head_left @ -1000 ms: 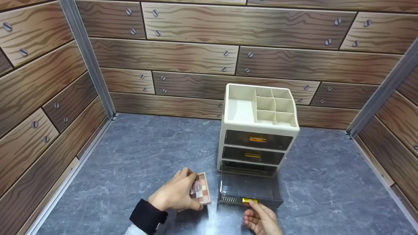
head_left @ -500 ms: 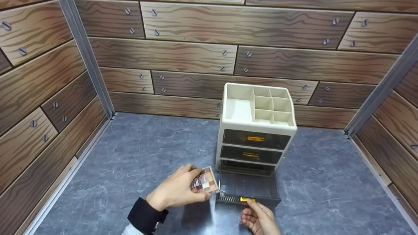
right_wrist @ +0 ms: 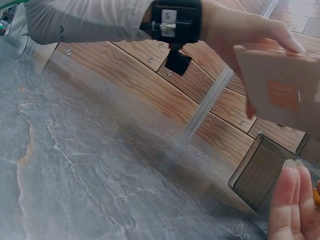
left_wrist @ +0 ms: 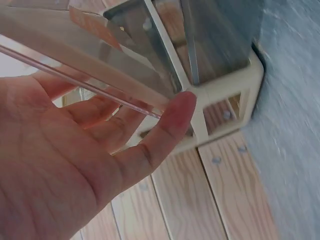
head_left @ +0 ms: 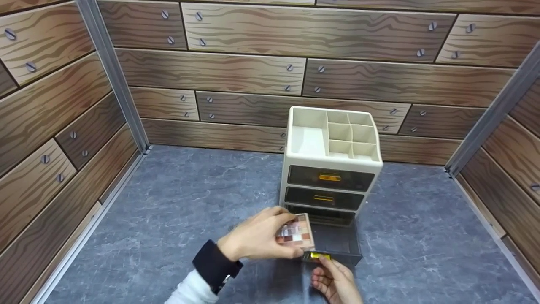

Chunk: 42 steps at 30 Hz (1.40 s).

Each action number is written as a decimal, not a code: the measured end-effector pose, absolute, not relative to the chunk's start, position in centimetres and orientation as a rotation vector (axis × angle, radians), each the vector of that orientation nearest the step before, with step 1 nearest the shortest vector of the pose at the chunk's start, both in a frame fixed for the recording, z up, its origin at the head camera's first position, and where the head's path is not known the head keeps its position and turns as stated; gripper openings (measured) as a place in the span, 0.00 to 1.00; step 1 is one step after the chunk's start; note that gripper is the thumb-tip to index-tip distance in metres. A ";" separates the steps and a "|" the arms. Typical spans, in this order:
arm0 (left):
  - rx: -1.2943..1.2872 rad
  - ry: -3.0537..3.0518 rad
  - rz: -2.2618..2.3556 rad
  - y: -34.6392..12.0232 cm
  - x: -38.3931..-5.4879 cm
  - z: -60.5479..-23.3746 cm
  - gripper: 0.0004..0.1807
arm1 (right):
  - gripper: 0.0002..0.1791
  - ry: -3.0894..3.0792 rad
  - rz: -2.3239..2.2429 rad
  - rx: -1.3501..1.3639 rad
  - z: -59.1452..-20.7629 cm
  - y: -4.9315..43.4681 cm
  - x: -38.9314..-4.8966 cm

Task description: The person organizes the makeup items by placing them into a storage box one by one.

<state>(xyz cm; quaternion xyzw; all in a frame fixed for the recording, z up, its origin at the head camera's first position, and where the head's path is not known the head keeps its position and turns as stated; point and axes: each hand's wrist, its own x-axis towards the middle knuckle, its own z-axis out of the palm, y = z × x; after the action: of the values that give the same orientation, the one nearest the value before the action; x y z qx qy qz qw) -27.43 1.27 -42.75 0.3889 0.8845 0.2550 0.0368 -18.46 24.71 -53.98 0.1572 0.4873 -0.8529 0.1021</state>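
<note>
My left hand [head_left: 259, 236] grips an eyeshadow palette [head_left: 297, 234] with several brown, pink and white pans by its edges. The palette is tilted above the left part of a pulled-out dark clear drawer [head_left: 339, 240]. In the left wrist view, the thumb and fingers are around the palette [left_wrist: 95, 55]. My right hand [head_left: 335, 280] pinches the drawer's gold handle [head_left: 319, 256], with its other fingers curled. The right wrist view shows the palette's plain underside [right_wrist: 260, 90] with an orange label. The left hand and palette hide the drawer's left side.
A cream organizer [head_left: 329, 162] holds the drawer as its lowest one. Two dark drawers above it, the upper one [head_left: 358, 179] and the middle one [head_left: 350, 201], are closed. Wood-patterned walls [head_left: 236, 76] surround the grey marbled surface [head_left: 190, 190].
My left hand has lifted the palette from the surface and carried it right, over the open drawer. My right hand has stayed at the handle.
</note>
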 end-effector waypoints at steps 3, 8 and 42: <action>1.237 2.690 0.762 2.4 -27.9 -42.7 0.46 | 0.15 1.444 -2.506 0.487 -53.9 24.8 -18.5; 1.322 2.630 0.785 3.8 -29.3 -42.9 0.46 | 0.16 1.457 -2.495 0.472 -53.9 24.9 -18.6; 1.260 2.618 0.301 10.9 -32.6 -45.8 0.27 | 0.16 1.416 -2.501 0.453 -54.1 25.0 -18.5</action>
<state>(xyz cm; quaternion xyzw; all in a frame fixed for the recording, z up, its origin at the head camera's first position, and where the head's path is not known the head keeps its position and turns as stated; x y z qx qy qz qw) -32.57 10.92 -45.82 0.4288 0.8908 0.1025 0.1100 -18.54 24.98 -54.10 0.1546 0.4835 -0.8538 0.1155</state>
